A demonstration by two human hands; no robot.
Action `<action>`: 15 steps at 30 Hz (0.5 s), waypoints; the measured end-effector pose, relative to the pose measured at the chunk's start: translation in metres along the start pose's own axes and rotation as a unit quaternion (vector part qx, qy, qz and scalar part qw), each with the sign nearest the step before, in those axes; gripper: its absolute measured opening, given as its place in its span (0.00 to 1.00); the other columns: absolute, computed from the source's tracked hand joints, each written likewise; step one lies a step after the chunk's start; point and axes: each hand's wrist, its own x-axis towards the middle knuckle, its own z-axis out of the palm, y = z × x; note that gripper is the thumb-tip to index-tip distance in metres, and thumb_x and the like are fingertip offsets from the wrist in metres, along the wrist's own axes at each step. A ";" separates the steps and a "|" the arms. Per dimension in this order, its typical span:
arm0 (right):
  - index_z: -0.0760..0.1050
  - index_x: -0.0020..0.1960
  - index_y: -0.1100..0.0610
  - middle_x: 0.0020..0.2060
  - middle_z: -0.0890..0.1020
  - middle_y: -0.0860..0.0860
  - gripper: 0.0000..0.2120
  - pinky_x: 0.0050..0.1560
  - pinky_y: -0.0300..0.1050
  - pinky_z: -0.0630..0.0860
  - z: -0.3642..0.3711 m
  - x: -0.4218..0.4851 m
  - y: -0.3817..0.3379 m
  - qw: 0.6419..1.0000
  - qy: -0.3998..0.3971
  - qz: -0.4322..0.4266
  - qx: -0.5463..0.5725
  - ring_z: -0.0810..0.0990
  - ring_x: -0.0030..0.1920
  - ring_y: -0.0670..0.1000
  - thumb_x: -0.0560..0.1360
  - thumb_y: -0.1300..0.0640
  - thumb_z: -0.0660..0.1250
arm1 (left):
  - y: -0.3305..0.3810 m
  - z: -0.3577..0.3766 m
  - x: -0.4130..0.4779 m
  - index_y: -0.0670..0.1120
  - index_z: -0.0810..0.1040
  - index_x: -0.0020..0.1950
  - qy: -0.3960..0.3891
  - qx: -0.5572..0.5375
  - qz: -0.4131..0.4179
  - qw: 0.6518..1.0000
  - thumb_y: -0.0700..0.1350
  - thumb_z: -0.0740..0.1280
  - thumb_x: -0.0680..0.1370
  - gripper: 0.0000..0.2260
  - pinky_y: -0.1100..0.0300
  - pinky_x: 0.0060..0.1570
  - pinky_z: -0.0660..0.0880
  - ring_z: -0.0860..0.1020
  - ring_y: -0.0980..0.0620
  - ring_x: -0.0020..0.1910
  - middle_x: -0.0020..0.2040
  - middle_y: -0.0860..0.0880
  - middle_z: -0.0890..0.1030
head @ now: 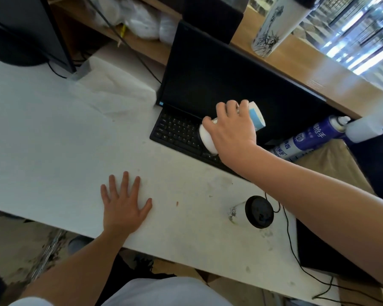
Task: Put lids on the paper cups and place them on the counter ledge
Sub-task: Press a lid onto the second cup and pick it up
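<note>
My right hand (pixel 231 131) grips a white paper cup (pixel 208 140) from above, holding it in the air over the black keyboard (pixel 175 131). The cup has a blue-and-white band (pixel 257 115) at the end past my fingers; whether it carries a lid I cannot tell. A second paper cup (pixel 239 212) with a black lid (pixel 259 212) stands on the white table (pixel 53 133) near its front right. My left hand (pixel 124 202) lies flat on the table, fingers spread, holding nothing. A tall white patterned cup (pixel 268 27) stands on the wooden counter ledge (pixel 301 65) at the back.
A black monitor (pixel 226 80) rises behind the keyboard, below the ledge. Blue spray cans (pixel 307 138) lie at the right. White plastic sheeting (pixel 111 89) lies left of the monitor. A second monitor base (pixel 16 47) sits far left. Black cables (pixel 290 239) trail over the table's right end.
</note>
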 end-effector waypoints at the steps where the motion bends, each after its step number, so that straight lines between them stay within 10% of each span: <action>1: 0.64 0.76 0.52 0.70 0.68 0.62 0.38 0.74 0.68 0.60 -0.002 0.000 -0.004 1.000 -0.005 -0.001 -0.013 0.66 0.71 0.67 0.70 0.51 0.76 | 0.000 0.000 0.000 0.49 0.59 0.81 0.001 -0.001 0.000 1.000 0.70 0.49 0.77 0.38 0.34 0.76 0.43 0.47 0.31 0.79 0.82 0.42 0.55; 15: 0.66 0.74 0.55 0.69 0.69 0.62 0.29 0.74 0.70 0.60 0.009 -0.015 -0.055 0.994 -0.050 -0.062 -0.072 0.67 0.71 0.67 0.75 0.54 0.71 | -0.001 0.003 0.001 0.50 0.59 0.81 0.004 0.001 -0.002 1.000 0.70 0.50 0.77 0.37 0.34 0.76 0.42 0.47 0.32 0.80 0.82 0.42 0.55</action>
